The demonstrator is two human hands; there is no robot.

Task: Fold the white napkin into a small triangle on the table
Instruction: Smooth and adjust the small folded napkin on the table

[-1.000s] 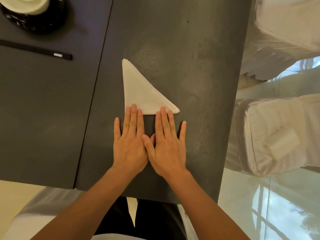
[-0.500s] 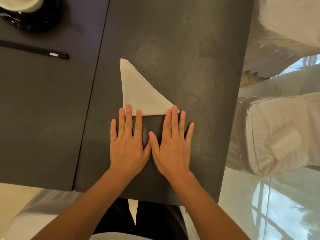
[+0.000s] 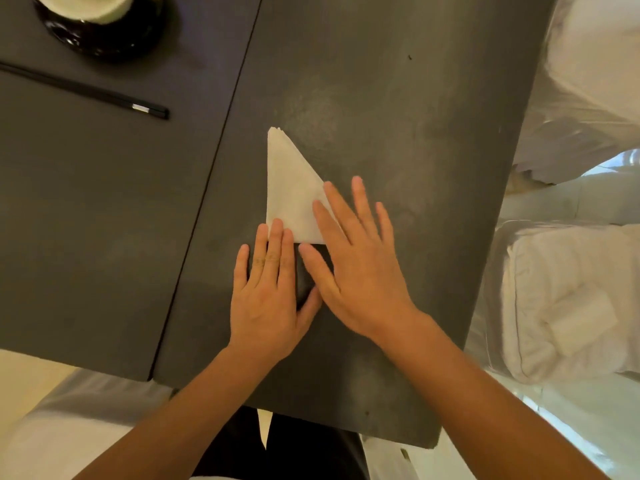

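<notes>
White cloth napkin (image 3: 294, 195), already a triangle, lies under both flat, unclenched hands, left hand (image 3: 268, 296) pinning the near corner, right hand (image 3: 360, 268) smoothing the slanted edge; next it probably needs a firm crease press.

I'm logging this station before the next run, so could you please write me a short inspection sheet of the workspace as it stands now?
Surface: dark grey table, scuffed, a seam running down its left part.
Job's things: white napkin lies flat, folded into a triangle.
Clutter: black chopsticks and a dark bowl at far left.
Grips: left hand flat, fingertips on the napkin's near left corner; right hand flat, fingers spread over its right corner; neither grasps anything.
Cables: nothing seen.
Surroundings: white covered chairs at right, pale glossy floor.
</notes>
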